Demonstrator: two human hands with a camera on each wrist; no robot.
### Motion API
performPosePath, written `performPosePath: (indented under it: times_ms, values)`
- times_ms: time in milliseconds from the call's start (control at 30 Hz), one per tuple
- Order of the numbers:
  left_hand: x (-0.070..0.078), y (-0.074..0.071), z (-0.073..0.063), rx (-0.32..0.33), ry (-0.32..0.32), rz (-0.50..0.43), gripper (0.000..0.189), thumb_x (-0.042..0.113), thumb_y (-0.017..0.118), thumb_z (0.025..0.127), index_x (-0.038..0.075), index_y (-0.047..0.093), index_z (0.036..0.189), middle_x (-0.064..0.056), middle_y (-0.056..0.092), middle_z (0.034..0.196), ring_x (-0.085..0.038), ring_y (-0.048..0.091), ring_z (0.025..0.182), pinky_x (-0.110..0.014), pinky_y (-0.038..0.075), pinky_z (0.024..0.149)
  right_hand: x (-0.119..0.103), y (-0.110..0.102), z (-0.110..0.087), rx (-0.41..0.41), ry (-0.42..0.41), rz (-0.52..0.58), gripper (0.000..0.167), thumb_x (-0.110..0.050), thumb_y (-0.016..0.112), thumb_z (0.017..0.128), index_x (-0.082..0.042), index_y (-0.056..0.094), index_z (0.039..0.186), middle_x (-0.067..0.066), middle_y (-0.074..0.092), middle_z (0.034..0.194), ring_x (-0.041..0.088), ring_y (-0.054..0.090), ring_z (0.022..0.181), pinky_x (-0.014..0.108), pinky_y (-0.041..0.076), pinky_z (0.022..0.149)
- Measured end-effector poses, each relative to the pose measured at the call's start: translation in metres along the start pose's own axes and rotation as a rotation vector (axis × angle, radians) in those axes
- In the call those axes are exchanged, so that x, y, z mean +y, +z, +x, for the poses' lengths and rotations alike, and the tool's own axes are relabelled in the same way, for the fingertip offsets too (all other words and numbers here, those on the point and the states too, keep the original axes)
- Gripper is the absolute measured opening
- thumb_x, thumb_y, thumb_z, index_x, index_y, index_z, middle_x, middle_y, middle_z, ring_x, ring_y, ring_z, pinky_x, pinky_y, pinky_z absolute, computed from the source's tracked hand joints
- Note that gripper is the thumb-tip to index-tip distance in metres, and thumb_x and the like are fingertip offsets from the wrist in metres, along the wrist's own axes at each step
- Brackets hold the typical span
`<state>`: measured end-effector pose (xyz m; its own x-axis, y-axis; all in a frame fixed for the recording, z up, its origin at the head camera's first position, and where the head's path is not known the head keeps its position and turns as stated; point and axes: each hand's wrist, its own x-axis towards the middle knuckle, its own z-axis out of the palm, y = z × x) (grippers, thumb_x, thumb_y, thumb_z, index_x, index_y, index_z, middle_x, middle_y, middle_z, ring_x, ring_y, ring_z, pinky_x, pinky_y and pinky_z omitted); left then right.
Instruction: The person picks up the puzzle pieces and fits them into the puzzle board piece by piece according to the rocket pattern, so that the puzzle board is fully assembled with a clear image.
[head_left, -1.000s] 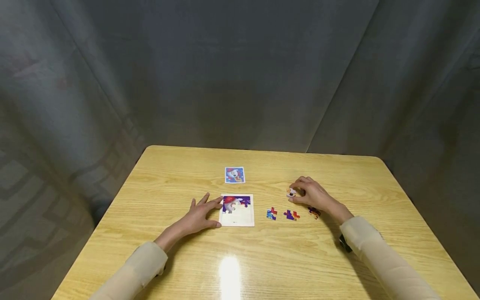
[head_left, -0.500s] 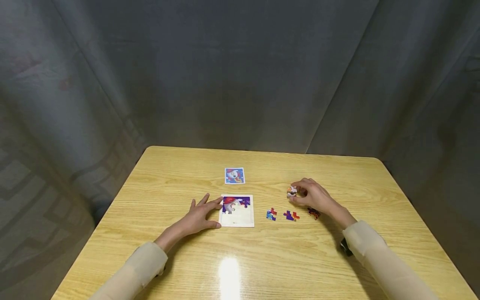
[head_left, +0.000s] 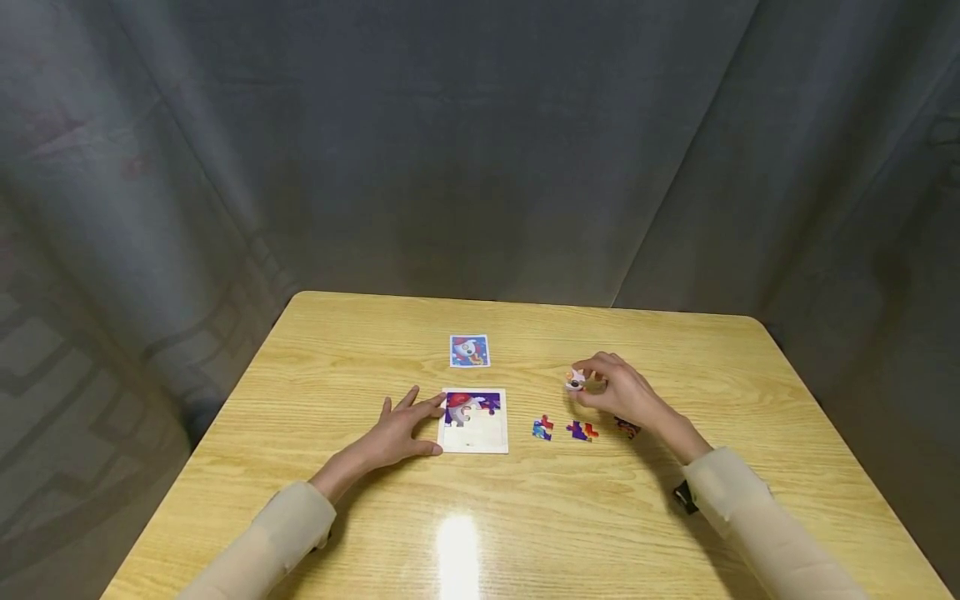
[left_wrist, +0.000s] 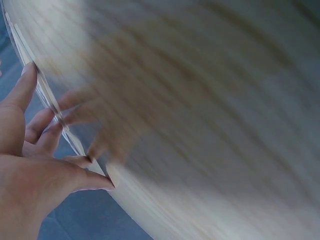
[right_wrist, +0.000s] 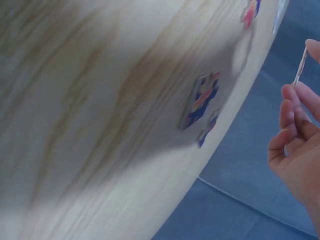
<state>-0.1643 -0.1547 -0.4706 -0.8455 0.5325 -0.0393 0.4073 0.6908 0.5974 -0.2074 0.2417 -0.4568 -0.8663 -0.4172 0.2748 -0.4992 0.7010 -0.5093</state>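
Observation:
My right hand pinches a white and orange jigsaw piece by its edges between thumb and fingers. In the right wrist view that piece is seen edge-on, raised off the table. With fingers spread, my left hand touches the left edge of a white puzzle tray. Joined pieces with a red and purple picture fill the tray's upper and left part. The left wrist view shows the left hand's fingertips along the tray's edge.
Loose jigsaw pieces lie right of the tray: a blue and red one, a purple and red one, and a dark orange one partly under the right hand. A small picture card lies behind the tray. A grey curtain hangs beyond the table.
My right hand has lifted the white and orange piece and shifted it slightly left. My left hand has stayed in place at the tray.

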Motion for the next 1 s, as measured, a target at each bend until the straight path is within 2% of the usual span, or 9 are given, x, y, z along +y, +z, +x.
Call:
performPosePath:
  times_ms: [267, 400, 1000]
  values:
    - [-0.001, 0.001, 0.000, 0.002, -0.003, -0.006, 0.064, 0.030, 0.077, 0.081, 0.008, 0.054, 0.135, -0.008, 0.048, 0.144, -0.046, 0.014, 0.142, -0.077, -0.001, 0.102, -0.019, 0.005, 0.008, -0.010, 0.011, -0.004, 0.044, -0.028, 0.080, 0.079, -0.006, 0.067, 0.116, -0.002, 0.059, 0.092, 0.018, 0.054, 0.086, 0.030, 0.045, 0.065]
    - [-0.001, 0.001, -0.001, -0.002, -0.004, -0.002, 0.058, 0.031, 0.077, 0.081, 0.008, 0.058, 0.131, -0.008, 0.038, 0.151, -0.046, 0.014, 0.142, -0.077, -0.001, 0.102, -0.030, 0.007, 0.012, -0.025, 0.007, -0.001, 0.044, -0.027, 0.079, 0.080, -0.006, 0.067, 0.116, -0.002, 0.059, 0.092, 0.018, 0.053, 0.086, 0.031, 0.045, 0.065]
    - [-0.002, 0.000, -0.001, -0.013, -0.004, -0.009, 0.056, 0.030, 0.076, 0.081, 0.008, 0.058, 0.130, -0.008, 0.036, 0.152, -0.046, 0.011, 0.143, -0.076, -0.002, 0.102, -0.056, 0.022, 0.028, -0.036, -0.077, -0.008, 0.043, -0.029, 0.079, 0.079, -0.006, 0.068, 0.114, -0.003, 0.061, 0.093, 0.018, 0.055, 0.088, 0.032, 0.046, 0.069]
